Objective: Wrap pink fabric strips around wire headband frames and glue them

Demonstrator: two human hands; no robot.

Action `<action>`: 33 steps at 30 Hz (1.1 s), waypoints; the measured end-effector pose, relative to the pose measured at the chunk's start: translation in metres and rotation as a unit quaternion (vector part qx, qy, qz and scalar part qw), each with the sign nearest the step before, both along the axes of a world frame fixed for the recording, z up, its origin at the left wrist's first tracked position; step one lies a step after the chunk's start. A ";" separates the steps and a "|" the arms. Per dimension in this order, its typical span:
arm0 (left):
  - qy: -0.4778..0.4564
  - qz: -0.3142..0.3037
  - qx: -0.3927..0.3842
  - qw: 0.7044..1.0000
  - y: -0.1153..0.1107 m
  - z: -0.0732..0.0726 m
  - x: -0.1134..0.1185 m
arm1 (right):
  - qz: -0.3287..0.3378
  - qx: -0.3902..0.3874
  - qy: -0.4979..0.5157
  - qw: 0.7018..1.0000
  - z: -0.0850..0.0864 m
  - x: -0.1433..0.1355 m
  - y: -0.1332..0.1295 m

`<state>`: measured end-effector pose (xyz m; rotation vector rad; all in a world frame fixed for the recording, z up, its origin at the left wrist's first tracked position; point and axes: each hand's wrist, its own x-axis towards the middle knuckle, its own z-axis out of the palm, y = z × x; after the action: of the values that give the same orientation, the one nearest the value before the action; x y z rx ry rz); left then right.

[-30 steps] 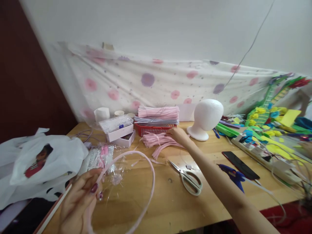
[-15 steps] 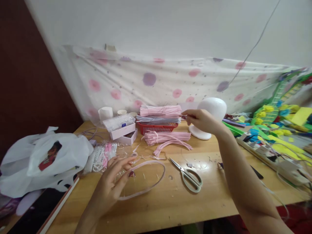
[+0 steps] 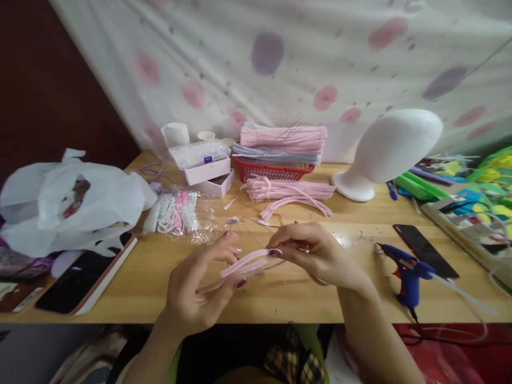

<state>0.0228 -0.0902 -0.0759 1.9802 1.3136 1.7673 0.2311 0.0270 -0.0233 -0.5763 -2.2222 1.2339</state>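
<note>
Near the table's front edge, my right hand [image 3: 310, 253] pinches a pale pink fuzzy loop [image 3: 250, 262] between thumb and fingers. The strands run left into my left hand [image 3: 200, 282], whose thumb and fingers are curved around them, with a gap between the fingertips. Behind the hands lie a tied bundle of pink fuzzy stems [image 3: 288, 190] and several loose curved ones. More pink stems [image 3: 284, 137] rest on grey ones over a red basket [image 3: 272, 170]. The right fingertips partly hide the loop's far end.
A white foam head [image 3: 394, 146] stands at the back right. A blue glue gun [image 3: 408, 274] and a dark phone [image 3: 426, 250] lie at the right. On the left are bagged pearl beads [image 3: 176, 213], pale boxes [image 3: 208, 170], a white plastic bag [image 3: 96, 202] and another phone [image 3: 80, 280].
My right hand has come back from the basket to the loop beside my left hand. The view has tilted down. The scissors, seen before, no longer show clearly.
</note>
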 end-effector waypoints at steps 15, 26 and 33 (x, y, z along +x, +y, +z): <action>0.087 0.093 0.069 0.989 -0.003 -0.004 0.007 | 0.006 0.067 0.015 0.998 -0.006 0.013 -0.009; 0.010 0.061 0.072 0.995 -0.010 -0.019 0.012 | -0.003 0.127 0.093 0.988 -0.014 0.024 -0.022; -0.024 -0.018 -0.018 0.999 -0.018 -0.010 -0.002 | -0.013 0.146 0.084 0.986 -0.021 0.045 -0.031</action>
<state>0.0205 -0.1080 -0.0860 1.9191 1.2775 1.7510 0.2766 -0.0037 -0.0448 -0.3698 -2.1884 0.8854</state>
